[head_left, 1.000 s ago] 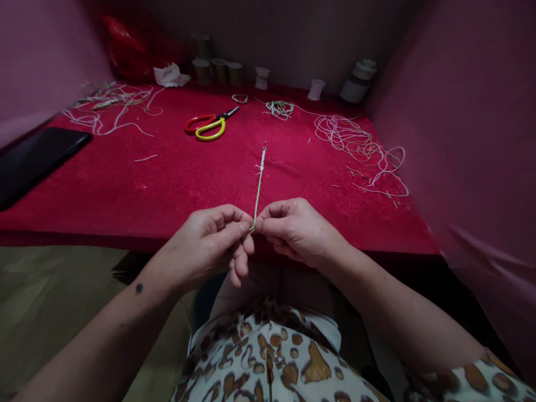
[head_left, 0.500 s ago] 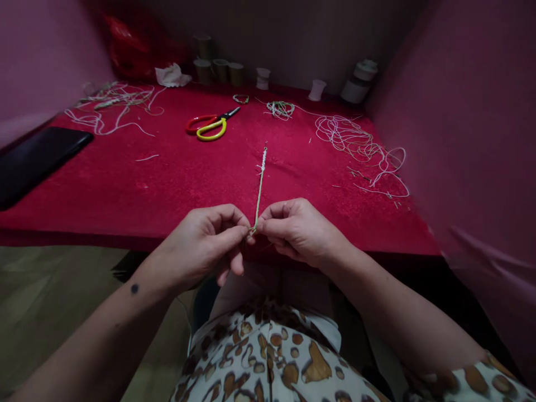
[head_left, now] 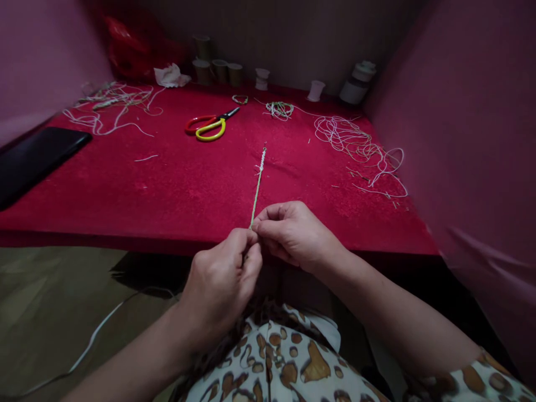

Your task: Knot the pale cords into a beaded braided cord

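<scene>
A thin braided cord [head_left: 256, 195], green near me and white toward its far end, stretches straight up the red cloth to a small pin or hook. Its near end runs into my fingers at the table's front edge. My left hand [head_left: 226, 273] is closed with the knuckles up, just below the cord's end; the strands inside it are mostly hidden. Thumb and forefinger of my right hand [head_left: 295, 231] pinch the cord's near end from the right. The two hands touch or nearly touch at the fingertips.
Red-and-yellow scissors [head_left: 211, 127] lie beyond the cord. Tangled loose thread [head_left: 352, 137] spreads at right, another tangle [head_left: 117, 103] at far left. A black phone [head_left: 39, 159] lies at the left edge. Spools [head_left: 220, 70], a white bottle [head_left: 358, 82] and a red bag [head_left: 129, 47] stand at the back.
My left hand has turned over and dropped lower and toward me, its fingers now curled closed. The right hand keeps its pinch almost in place. The cord leans slightly more to the left.
</scene>
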Available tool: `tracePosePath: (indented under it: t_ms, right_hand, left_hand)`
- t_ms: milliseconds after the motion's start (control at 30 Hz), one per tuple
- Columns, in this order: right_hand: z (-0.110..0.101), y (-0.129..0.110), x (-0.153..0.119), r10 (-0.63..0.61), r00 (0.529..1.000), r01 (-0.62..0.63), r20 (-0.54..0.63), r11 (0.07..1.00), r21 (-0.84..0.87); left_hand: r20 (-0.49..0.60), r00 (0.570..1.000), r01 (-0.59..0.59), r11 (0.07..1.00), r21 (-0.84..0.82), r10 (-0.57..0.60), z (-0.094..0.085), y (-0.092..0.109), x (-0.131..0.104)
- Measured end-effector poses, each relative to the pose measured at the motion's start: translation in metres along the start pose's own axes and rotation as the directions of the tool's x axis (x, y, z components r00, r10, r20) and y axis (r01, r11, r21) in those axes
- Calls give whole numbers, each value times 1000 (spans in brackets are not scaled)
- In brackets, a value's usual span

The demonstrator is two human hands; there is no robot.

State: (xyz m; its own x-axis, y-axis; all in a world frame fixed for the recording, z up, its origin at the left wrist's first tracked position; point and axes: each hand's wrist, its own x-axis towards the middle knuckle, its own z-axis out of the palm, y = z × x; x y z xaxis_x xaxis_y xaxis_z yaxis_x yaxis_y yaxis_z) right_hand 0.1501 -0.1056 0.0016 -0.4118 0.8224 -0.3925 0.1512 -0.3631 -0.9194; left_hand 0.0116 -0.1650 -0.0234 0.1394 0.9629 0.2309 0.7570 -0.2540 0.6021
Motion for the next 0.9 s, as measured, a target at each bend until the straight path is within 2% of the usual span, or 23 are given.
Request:
tracePosePath:
  t_ms: [133,233,333,433,500,533,567,600,633,667,700,733,800,833,900]
  right_hand:
    - [-4,-1,0,21,996,-28,81,996,87]
    - [-6,0,1,21,996,-30,89,995,95]
    - [-6,0,1,29,997,-36,78,996,81]
    - [-6,-1,1,22,998,-24,66,999,37]
    - [-7,0,1,10,998,-12,70,1000,20]
    - [-7,1,2,5,997,-7,75,1000,19]
    - [-8,1,2,-1,997,-1,80,1000,19]
    - [-8,2,3,-8,996,7,84,1000,19]
    - [-8,3,3,-15,996,14,87,1000,18]
    - [-9,3,3,-20,996,18,89,1000,15]
    - [-9,3,4,-20,996,19,93,1000,12]
    - [-9,3,4,-17,995,16,96,1000,8]
    - [-9,2,4,-14,995,14,97,1000,-1]
    - [-9,2,3,-15,996,16,92,1000,-13]
    - [-8,0,2,-18,997,23,78,998,-55]
  left_hand:
    - [-37,983,-162,952,259,177,9,-2,-4]
    - [-21,965,-239,909,341,262,12,-3,-5]
    - [40,961,-272,917,291,272,11,-6,-4]
    - [192,946,-281,956,79,262,0,-10,-2]
    - [251,945,-203,977,-60,212,-12,-12,2]
    - [226,964,-121,987,-104,142,-18,-12,3]
    - [163,986,-7,988,-152,32,-23,-11,5]
    - [100,991,111,968,-224,-91,-27,-10,8]
    - [70,975,223,923,-314,-212,-30,-8,10]
    - [90,948,315,853,-416,-306,-30,-6,12]
    - [156,921,384,767,-514,-356,-29,-5,15]
    - [251,897,439,677,-590,-364,-27,-4,18]
    - [412,859,511,533,-674,-303,-21,-2,24]
    - [446,851,524,497,-692,-276,-18,-2,27]
    - [449,855,516,501,-695,-258,-15,-3,31]
